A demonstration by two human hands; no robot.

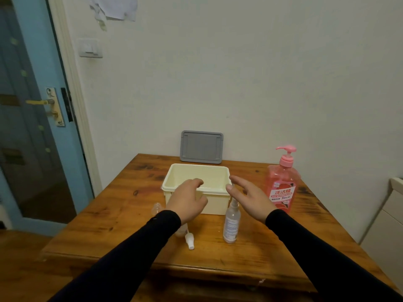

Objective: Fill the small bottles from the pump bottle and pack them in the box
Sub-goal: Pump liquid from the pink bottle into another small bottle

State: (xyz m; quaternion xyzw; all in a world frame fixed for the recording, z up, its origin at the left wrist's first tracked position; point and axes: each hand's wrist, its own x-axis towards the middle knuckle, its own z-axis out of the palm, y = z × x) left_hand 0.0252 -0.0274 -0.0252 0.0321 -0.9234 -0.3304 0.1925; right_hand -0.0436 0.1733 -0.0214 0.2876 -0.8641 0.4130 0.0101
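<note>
both hands empty, fingers apart, right hand (250,198) hovers beside the upright small bottle (231,223) and could tip it, left hand (187,198) over the box (197,194).

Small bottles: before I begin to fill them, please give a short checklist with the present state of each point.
1. Box open and empty: ok.
2. Grey lid set aside against the wall: ok.
3. Pump bottle upright with liquid: ok.
4. Tall small bottle upright: ok; already filled: cannot tell.
5. Loose white cap lying on the table: ok.
6. Left hand and right hand free: ok.
</note>
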